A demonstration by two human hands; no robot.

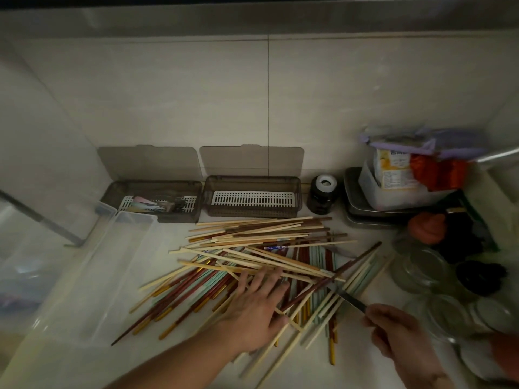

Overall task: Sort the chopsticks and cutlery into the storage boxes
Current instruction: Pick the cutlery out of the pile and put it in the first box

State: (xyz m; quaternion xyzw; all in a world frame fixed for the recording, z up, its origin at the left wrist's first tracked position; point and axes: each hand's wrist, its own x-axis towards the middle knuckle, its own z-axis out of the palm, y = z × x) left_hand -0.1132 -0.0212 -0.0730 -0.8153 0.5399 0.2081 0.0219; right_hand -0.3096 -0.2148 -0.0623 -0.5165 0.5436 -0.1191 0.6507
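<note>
Wooden, red-brown and pale green chopsticks [261, 259] lie in a loose heap on the white counter [196, 369], and the left hand [254, 307] rests flat on the heap with fingers straight and spread, forearm reaching in from the lower left. Beside it the right hand [393, 329] pinches the dark handle of a thin utensil [349, 299] whose tip points up-left into the pile. Behind the heap, against the tiled wall, stand two open smoky storage boxes: the left box [151, 202] holds some cutlery, the right box [251, 199] shows only its white slotted insert, with bare counter lying between pile and boxes.
</note>
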